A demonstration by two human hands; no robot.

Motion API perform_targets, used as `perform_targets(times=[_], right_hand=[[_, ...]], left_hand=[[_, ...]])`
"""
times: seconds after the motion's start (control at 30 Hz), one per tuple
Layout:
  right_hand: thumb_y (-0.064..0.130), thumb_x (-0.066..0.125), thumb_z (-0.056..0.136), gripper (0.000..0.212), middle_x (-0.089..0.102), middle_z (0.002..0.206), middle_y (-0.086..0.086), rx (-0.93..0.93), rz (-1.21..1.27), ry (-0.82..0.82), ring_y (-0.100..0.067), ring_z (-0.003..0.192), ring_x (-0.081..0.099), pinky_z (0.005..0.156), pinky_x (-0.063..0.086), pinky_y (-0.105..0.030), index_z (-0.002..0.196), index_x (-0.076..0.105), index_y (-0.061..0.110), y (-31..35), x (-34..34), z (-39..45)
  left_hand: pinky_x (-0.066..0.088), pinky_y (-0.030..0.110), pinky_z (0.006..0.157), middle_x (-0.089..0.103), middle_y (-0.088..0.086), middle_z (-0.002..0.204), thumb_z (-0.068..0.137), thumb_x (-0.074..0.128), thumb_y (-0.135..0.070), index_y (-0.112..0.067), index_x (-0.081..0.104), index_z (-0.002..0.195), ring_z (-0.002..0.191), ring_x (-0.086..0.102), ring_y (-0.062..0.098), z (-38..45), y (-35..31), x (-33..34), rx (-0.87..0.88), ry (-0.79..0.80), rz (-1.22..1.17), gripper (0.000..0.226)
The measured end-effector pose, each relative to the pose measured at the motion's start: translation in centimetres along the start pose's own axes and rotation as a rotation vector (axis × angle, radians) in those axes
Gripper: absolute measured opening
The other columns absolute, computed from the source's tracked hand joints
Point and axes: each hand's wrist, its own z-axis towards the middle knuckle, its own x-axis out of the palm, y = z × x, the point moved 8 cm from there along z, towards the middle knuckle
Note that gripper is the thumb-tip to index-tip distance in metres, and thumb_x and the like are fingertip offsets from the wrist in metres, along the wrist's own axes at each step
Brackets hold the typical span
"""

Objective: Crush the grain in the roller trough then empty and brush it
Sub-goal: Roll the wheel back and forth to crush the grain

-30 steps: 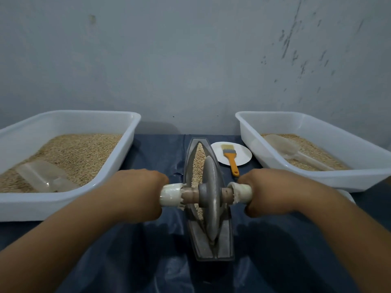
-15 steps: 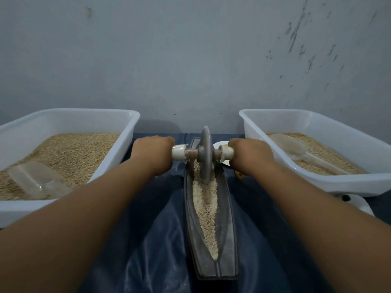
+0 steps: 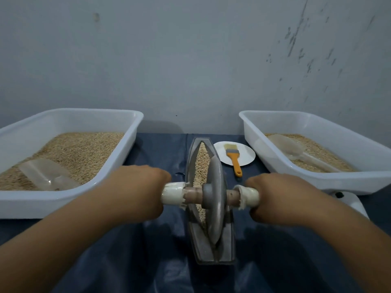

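A grey boat-shaped metal trough (image 3: pixel 229 246) lies lengthwise on the blue sheet in the middle, with pale grain (image 3: pixel 201 163) in its groove. A grey roller disc (image 3: pixel 215 199) stands upright in the trough's near half. My left hand (image 3: pixel 135 193) grips the white-wrapped left handle (image 3: pixel 172 194) of its axle. My right hand (image 3: pixel 281 199) grips the right handle (image 3: pixel 249 196). An orange-handled brush (image 3: pixel 232 155) lies on a small white plate (image 3: pixel 246 153) beyond the trough to the right.
A white tub (image 3: pixel 124 149) of grain with a clear scoop (image 3: pixel 45 175) stands at the left. Another white tub (image 3: pixel 273 157) with grain and a clear scoop (image 3: pixel 296 151) stands at the right. A white object (image 3: pixel 353 203) peeks out beside the right tub. The wall rises close behind.
The roller was at the trough's far end half a second ago; both hands have pulled it back to the near half, uncovering the grain at the far end.
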Motion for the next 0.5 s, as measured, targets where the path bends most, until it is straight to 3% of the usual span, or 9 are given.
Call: perform_targets(times=[0.13,0.23,0.4,0.5], right_hand=[[0.035,0.067,0.067,0.018,0.060,0.074,0.009,0.005,-0.008,0.007,-0.006,0.066,0.057,0.052,0.041,-0.025,0.077,0.052,0.033,0.0,0.2,1.2],[0.032,0.063,0.069,0.015,0.057,0.072,0.008,0.074,-0.032,-0.139,-0.009,0.066,0.054,0.054,0.040,-0.026,0.075,0.050,0.030,-0.8,0.3,4.7],[0.023,0.065,0.067,0.019,0.054,0.068,0.006,0.108,-0.121,-0.302,-0.015,0.062,0.050,0.049,0.030,-0.026,0.072,0.048,0.027,-1.3,-2.7,11.5],[0.021,0.059,0.072,0.017,0.052,0.069,0.006,0.110,-0.117,-0.366,-0.016,0.061,0.050,0.050,0.028,-0.026,0.072,0.043,0.027,-1.6,-3.8,13.3]], left_hand=[[0.046,0.023,0.058,0.057,-0.012,0.070,0.067,0.061,-0.037,-0.036,0.048,0.081,0.063,0.054,0.002,0.6,0.5,0.9,-0.033,0.000,-0.028,0.019],[0.040,0.026,0.053,0.052,-0.010,0.066,0.069,0.060,-0.036,-0.033,0.041,0.074,0.058,0.049,0.004,3.5,1.0,1.6,-0.073,-0.111,-0.016,0.019],[0.052,0.034,0.072,0.058,-0.008,0.076,0.075,0.063,-0.029,-0.032,0.049,0.085,0.070,0.058,0.015,10.1,3.3,2.3,-0.147,-0.135,-0.110,0.017],[0.052,0.035,0.070,0.055,-0.006,0.073,0.076,0.062,-0.025,-0.031,0.047,0.083,0.068,0.057,0.017,12.2,4.0,1.8,-0.169,-0.215,-0.109,0.017]])
